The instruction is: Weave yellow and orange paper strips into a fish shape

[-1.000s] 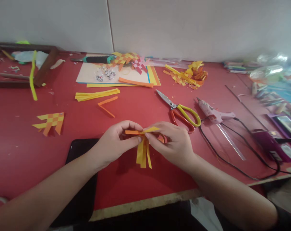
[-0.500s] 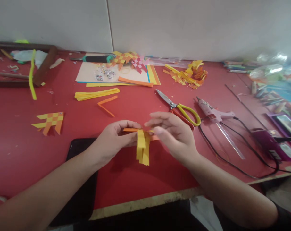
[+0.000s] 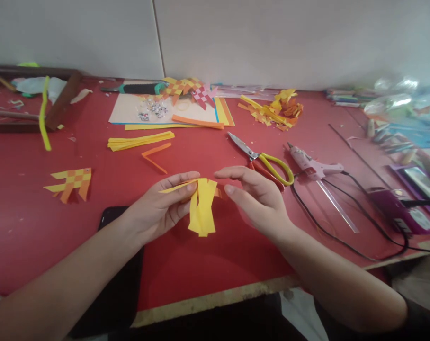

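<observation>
Between my hands are interlaced yellow paper strips (image 3: 205, 208), with a bit of orange paper (image 3: 218, 193) showing at their right side. My left hand (image 3: 168, 199) pinches the strips at their upper left, and one yellow end sticks out past its thumb. Just to the right, my right hand (image 3: 259, 199) has its thumb and fingers apart and holds nothing. A folded orange strip (image 3: 156, 155) lies beyond my left hand, near a bundle of yellow strips (image 3: 140, 140). At the left rests a woven paper fish (image 3: 75, 180) in yellow and orange.
Scissors (image 3: 259, 161) and a pink glue gun (image 3: 312, 163) with its cord lie at the right. Paper scraps (image 3: 279, 111) are heaped behind. A dark phone-like slab (image 3: 120, 274) sits under my left forearm. A wooden tray (image 3: 64, 102) stands at the back left.
The woven strips have turned, so a wider yellow face shows and a yellow end now points left. My right hand has come off the strips, its fingers now apart.
</observation>
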The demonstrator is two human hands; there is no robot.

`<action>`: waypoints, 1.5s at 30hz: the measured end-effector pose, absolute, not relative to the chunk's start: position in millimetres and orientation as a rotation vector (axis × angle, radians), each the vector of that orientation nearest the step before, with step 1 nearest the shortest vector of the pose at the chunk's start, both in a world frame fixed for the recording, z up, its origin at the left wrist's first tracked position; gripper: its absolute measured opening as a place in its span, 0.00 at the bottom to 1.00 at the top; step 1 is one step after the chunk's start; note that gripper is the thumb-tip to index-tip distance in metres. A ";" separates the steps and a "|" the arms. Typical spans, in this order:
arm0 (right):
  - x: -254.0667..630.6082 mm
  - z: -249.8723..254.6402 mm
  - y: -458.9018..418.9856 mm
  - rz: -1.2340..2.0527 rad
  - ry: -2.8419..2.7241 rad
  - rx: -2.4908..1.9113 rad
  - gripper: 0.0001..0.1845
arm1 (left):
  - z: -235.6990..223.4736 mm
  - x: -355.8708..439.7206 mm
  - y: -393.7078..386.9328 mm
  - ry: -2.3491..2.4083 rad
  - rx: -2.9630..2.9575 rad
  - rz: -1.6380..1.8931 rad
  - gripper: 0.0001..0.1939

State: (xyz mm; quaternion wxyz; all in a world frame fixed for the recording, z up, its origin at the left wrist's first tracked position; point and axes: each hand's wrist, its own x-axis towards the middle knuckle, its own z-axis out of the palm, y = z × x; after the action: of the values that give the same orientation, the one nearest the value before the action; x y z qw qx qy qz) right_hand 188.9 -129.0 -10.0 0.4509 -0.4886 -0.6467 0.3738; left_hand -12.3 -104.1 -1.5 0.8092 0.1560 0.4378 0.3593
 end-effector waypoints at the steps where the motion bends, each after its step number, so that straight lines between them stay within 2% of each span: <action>1: 188.5 -9.6 -129.2 0.935 -1.622 -1.184 0.08 | -2.4 -12.4 -104.6 0.918 0.351 0.760 0.10; 8: 187.1 -7.9 -128.0 0.989 -1.672 -1.154 0.03 | -6.6 -12.7 -108.9 0.876 0.525 0.774 0.14; 19: 185.8 -8.2 -128.1 0.955 -1.665 -1.157 0.04 | -10.9 -13.3 -112.8 0.883 0.821 0.865 0.11; 29: 183.8 -13.8 -127.3 0.945 -1.712 -1.168 0.06 | -9.8 -10.9 -114.1 0.850 0.887 0.840 0.17; 31: 183.3 -12.7 -127.2 0.952 -1.712 -1.180 0.06 | -9.6 -11.2 -114.8 0.828 0.816 0.826 0.16; 36: 183.5 -12.7 -127.6 0.964 -1.760 -1.170 0.07 | -11.0 -10.3 -115.6 0.820 0.882 0.799 0.05; 45: 183.5 -14.6 -127.5 0.918 -1.791 -1.140 0.05 | -12.3 -9.5 -116.0 0.869 0.996 0.809 0.08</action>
State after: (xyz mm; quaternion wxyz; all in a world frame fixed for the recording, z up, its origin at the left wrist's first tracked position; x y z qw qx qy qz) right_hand 183.5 -127.5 -14.6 0.4025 -0.4513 -0.7088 0.3633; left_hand -9.5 -116.0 -12.3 0.7146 0.4495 0.3924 0.3653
